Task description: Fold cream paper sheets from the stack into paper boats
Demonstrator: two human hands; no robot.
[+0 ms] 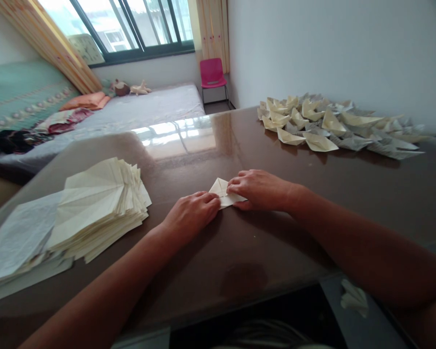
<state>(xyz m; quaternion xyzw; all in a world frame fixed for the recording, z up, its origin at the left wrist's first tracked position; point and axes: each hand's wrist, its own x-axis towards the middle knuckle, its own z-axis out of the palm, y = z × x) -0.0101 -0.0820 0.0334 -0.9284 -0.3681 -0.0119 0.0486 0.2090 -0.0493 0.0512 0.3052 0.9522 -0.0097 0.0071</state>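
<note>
A small cream sheet of folded paper lies on the brown glossy table between my two hands, its pointed tip facing away from me. My left hand presses on the paper's left corner with its fingers held together. From the other side, my right hand grips the right part, its fingers bent over the top and the thumb low at the near edge. Both hands cover much of the paper, so its full shape is hidden.
To the left stands a stack of creased cream paper beside flatter printed sheets. Many folded paper boats crowd the table's right rear by the wall. Beyond the table are a bed and a pink chair. Crumpled paper lies below, right.
</note>
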